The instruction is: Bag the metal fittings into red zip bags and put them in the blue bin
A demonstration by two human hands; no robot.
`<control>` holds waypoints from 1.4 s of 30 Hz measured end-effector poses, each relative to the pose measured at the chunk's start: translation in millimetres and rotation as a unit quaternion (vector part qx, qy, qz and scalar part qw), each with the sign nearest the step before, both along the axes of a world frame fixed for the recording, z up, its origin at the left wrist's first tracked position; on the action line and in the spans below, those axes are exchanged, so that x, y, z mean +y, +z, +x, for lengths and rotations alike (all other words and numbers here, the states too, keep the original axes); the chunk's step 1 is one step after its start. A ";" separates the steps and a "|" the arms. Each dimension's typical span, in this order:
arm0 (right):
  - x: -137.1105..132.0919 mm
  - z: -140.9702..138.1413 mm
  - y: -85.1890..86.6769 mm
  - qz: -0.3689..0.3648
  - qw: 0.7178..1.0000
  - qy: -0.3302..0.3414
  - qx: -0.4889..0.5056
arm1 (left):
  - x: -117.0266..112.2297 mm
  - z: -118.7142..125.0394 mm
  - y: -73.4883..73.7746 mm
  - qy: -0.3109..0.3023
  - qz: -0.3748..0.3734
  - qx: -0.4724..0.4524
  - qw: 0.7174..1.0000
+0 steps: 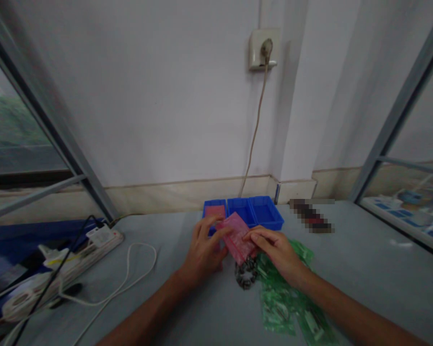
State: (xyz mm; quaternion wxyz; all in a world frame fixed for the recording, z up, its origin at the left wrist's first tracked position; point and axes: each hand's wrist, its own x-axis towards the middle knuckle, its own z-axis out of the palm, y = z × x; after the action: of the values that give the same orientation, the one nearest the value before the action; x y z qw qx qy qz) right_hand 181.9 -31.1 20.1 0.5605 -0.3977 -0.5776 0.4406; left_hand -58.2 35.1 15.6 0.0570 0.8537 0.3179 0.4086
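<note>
A small pink plastic bag (237,236) is held tilted between my two hands, above the table. My left hand (204,246) has its curved fingers at the bag's left edge, the index finger lying over it. My right hand (279,250) pinches the bag's right side between thumb and fingers. Just below the bag lies a ring of small dark metallic pieces (246,275) on the table. Several green plastic bags (278,307) with small parts inside lie under and beside my right hand. What the pink bag contains is too blurred to make out.
Blue plastic trays (267,214) stand against the wall behind my hands, with pink material (215,210) in the left one. A power strip (68,271) and a looped white cable (128,278) lie at the left. A pixelated dark item (312,217) lies back right.
</note>
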 end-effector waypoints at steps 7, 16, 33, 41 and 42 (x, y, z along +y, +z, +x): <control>-3.1 -6.4 -6.6 -0.023 0.999 -0.013 0.037 | -11.2 12.1 -0.7 -0.057 -0.312 -0.156 0.936; -4.4 -7.3 -9.2 0.027 0.999 -0.031 -0.034 | -17.3 19.0 -8.4 -0.096 -0.401 -0.198 0.889; 0.3 -0.9 -6.8 0.062 0.995 -0.075 -0.035 | -28.9 2.7 9.6 -0.140 -0.093 -0.006 0.986; 1.9 -1.4 -7.9 0.005 0.993 -0.106 -0.053 | -28.4 3.1 -4.8 -0.175 -0.064 -0.028 0.982; 2.0 -1.6 -7.5 0.002 0.993 -0.108 -0.051 | -27.1 3.8 -7.1 -0.177 -0.049 -0.025 0.983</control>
State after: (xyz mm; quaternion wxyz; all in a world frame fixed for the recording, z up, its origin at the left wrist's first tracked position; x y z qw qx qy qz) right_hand 180.2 -29.1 12.6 0.5756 -0.4788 -0.5599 0.3550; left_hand -54.4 8.0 8.6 0.1778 0.8820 0.1800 0.3976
